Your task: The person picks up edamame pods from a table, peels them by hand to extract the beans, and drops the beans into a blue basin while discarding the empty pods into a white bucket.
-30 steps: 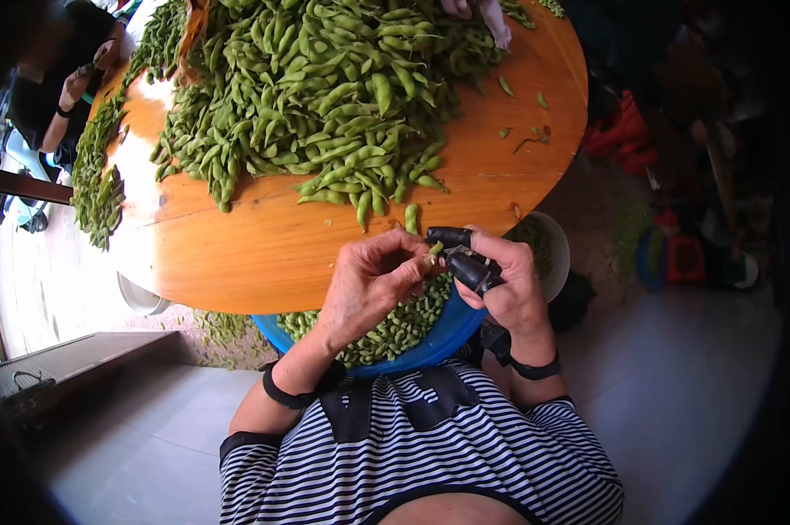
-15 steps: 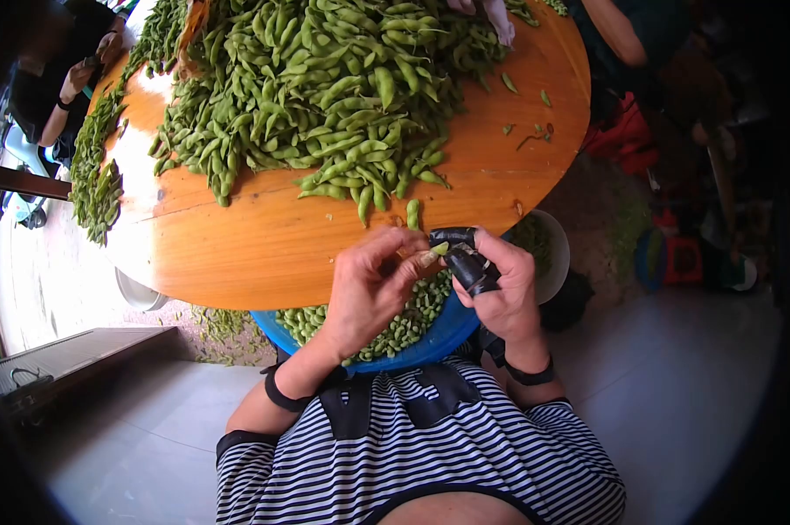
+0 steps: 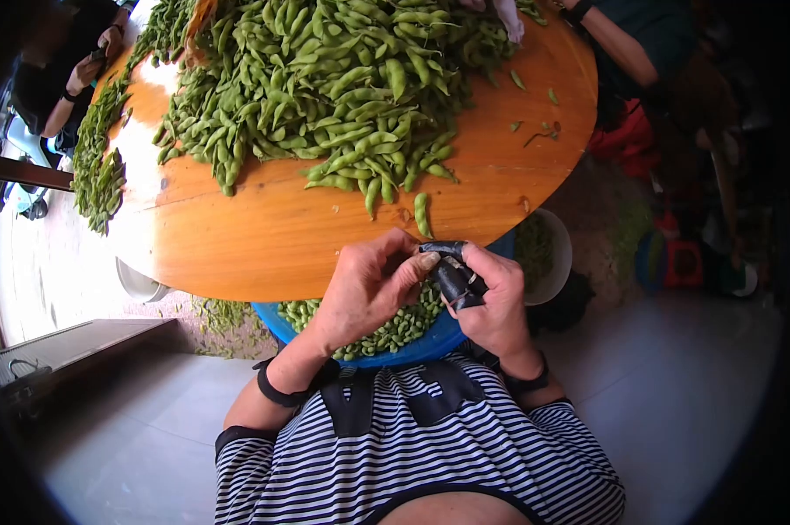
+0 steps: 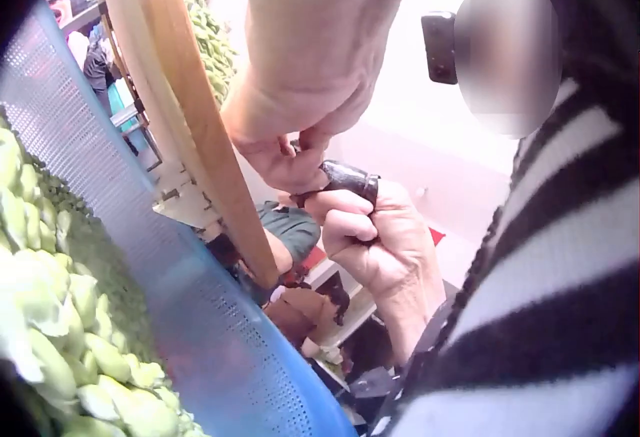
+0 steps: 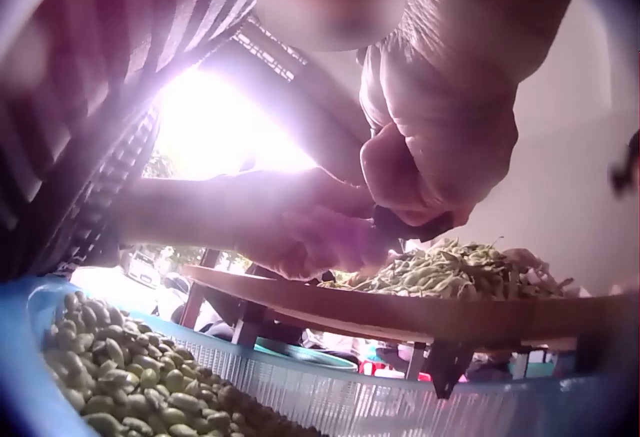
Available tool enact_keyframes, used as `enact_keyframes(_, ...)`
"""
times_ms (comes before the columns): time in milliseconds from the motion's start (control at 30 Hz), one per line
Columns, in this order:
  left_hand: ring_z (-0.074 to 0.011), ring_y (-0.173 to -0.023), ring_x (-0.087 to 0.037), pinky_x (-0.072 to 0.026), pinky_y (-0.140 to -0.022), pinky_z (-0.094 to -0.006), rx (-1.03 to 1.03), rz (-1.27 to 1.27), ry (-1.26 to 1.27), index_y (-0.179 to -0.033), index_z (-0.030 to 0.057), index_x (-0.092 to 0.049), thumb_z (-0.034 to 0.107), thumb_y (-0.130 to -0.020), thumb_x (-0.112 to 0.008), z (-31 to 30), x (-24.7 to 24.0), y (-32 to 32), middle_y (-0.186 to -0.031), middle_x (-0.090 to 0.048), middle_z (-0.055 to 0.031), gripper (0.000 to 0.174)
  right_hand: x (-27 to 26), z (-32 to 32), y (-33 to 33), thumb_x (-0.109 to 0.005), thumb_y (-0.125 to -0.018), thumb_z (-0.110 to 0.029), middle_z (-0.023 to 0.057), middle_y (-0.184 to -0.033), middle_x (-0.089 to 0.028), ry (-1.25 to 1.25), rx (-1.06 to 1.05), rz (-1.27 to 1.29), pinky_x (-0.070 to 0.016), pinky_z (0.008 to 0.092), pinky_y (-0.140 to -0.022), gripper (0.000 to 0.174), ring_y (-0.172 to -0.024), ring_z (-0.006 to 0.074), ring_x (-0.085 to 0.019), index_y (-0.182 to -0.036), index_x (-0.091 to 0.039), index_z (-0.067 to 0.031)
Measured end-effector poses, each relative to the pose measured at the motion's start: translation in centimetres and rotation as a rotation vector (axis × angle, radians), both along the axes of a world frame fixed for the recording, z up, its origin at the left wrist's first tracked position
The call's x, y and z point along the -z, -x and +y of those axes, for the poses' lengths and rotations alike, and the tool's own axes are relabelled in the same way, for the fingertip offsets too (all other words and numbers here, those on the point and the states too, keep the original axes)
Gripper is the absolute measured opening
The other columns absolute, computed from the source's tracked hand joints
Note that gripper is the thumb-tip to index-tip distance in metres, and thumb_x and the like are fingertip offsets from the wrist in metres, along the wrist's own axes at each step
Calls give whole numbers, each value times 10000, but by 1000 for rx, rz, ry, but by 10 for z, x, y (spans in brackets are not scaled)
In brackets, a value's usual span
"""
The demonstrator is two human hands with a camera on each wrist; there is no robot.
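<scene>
Just over the table's near edge, the left hand (image 3: 369,284) and right hand (image 3: 497,297) meet, fingers curled and tips together, pinching a small bean pod that their fingers almost wholly hide. Black covers (image 3: 456,282) wrap the right thumb and forefinger. Below them, shelled green beans (image 3: 399,331) lie in a blue basket (image 3: 452,339). A loose pod (image 3: 423,215) rests on the table in front of the hands, and a large heap of pods (image 3: 325,87) lies behind it. The right wrist view also shows the beans (image 5: 150,382) beside the basket wall.
More pods (image 3: 100,179) line the left side of the wooden table (image 3: 229,254). A pale bucket (image 3: 559,262) stands below its right edge. Another person's hands (image 3: 84,70) are at the upper left, and another person's forearm (image 3: 618,44) is at the upper right. Pod scraps (image 3: 229,324) litter the floor.
The pod end that showed between the fingertips is now hidden. Both hands have shifted slightly, the right one turning inward. A person's forearm has come into view at the upper right.
</scene>
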State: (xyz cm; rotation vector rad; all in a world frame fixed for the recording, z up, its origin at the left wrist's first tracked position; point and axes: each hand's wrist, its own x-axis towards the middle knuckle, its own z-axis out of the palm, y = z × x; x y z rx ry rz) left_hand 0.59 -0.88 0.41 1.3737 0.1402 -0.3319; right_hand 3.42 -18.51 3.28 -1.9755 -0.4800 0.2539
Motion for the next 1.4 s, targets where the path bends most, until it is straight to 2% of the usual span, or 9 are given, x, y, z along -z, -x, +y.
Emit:
enact_keyframes(200,-63,-603,-514,-413,-515,-234,1,-571,-470,-947,-11,-574,162,-955,-589,2,5,-5,-721,-590,-32,174,2,-7,-11,-485,-814,38,9,-621,-537,-317,45,517,-374,211,-480,169,-527,56,-471,-919,-618,34)
enact_keyframes(333,-48,-597,-488,-374,-507,-187,60,43,165,-964,9,-601,155,-975,-549,6,-5,-14,-773,-603,10,156,12,-13,-20,-435,-879,21,-11,-623,-527,-650,18,731,-325,187,-462,189,-511,34,-423,-896,-622,37)
enact_keyframes(467,-23,-590,-475,-368,-513,-178,28,57,227,-949,-3,-630,136,-939,-600,7,-8,-17,-726,-581,41,142,1,1,-10,-529,-817,24,37,-616,-497,-195,141,202,-414,263,-514,117,-546,117,-499,-908,-602,31)
enact_keyframes(533,-10,-589,-457,-355,-511,-175,-36,23,161,-933,-2,-633,110,-906,-612,3,-3,-16,-727,-578,47,117,9,2,-11,-574,-692,63,150,-765,-529,-30,45,-265,-456,343,-605,229,-669,312,-569,-919,-578,28)
enact_keyframes(633,-52,-734,-559,-476,-658,-198,11,18,32,-986,-8,-629,117,-909,-618,4,3,-13,-817,-604,17,147,3,0,-5,-585,-680,62,149,-795,-538,62,6,-363,-459,342,-608,235,-692,320,-583,-913,-569,34)
enact_keyframes(700,-46,-731,-554,-463,-650,-188,23,16,-14,-1015,-7,-636,109,-908,-611,2,-4,-11,-813,-606,19,160,6,-3,-7,-596,-697,60,148,-781,-542,6,45,-330,-459,340,-610,216,-683,312,-584,-911,-571,33)
enact_keyframes(833,-21,-678,-507,-400,-592,-166,21,131,91,-1112,14,-650,116,-910,-622,-2,-16,-2,-790,-604,37,228,-4,-17,-3,-462,-844,29,-17,-667,-542,-410,188,364,-362,167,-474,213,-546,18,-466,-989,-618,41)
enact_keyframes(1033,-5,-592,-431,-351,-526,-185,4,-33,111,-1072,2,-676,168,-918,-656,-14,-3,5,-745,-576,62,228,-1,-35,-1,-374,-789,20,1,-613,-473,-781,79,664,-288,178,-435,300,-477,27,-356,-997,-582,80)
enact_keyframes(1400,-25,-578,-457,-324,-509,-178,-112,109,213,-846,33,-687,120,-852,-722,-19,-11,0,-710,-616,30,94,12,-28,4,-401,-777,-1,2,-614,-478,-630,3,592,-355,194,-464,291,-501,45,-409,-966,-606,81)
